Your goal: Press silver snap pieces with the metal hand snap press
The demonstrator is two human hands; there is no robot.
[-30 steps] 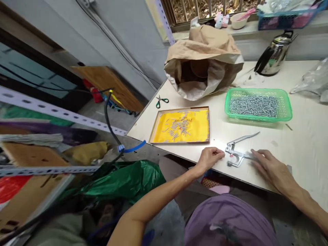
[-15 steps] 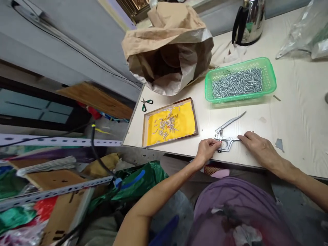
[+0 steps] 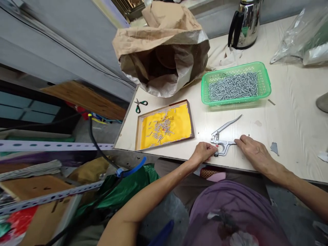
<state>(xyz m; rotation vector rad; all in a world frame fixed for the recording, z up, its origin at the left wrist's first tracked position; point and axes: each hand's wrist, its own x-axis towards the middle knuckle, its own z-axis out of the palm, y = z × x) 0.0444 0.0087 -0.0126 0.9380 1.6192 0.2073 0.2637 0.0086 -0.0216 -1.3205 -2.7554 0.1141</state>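
Observation:
A pair of metal snap pliers (image 3: pixel 223 143) lies near the table's front edge, its handles spread apart. My right hand (image 3: pixel 252 150) pinches the end of the lower handle. At the jaw end, my left hand (image 3: pixel 204 152) has its fingertips pressed together, touching or very close to the jaw; whatever they may hold is too small to make out. A bit of red shows in the jaw. Left of the pliers, a shallow box (image 3: pixel 191 119) with a yellow lining holds many small metal pins or springs. More small metal springs fill a green plastic basket (image 3: pixel 235 101) behind the pliers.
Green-handled scissors (image 3: pixel 140 105) lie by the table's left edge. A large open paper sack (image 3: pixel 164 37) stands at the back, with a steel kettle (image 3: pixel 246 27) to its right. Clear plastic bags (image 3: pixel 304 41) lie at the back right. A perforated metal shelf (image 3: pixel 51 145) stands at left.
The view has shifted slightly, moving the whole table a little left in the picture. My left fingertips have drawn slightly away from the jaw, where the red bit shows more; my right hand keeps its grip.

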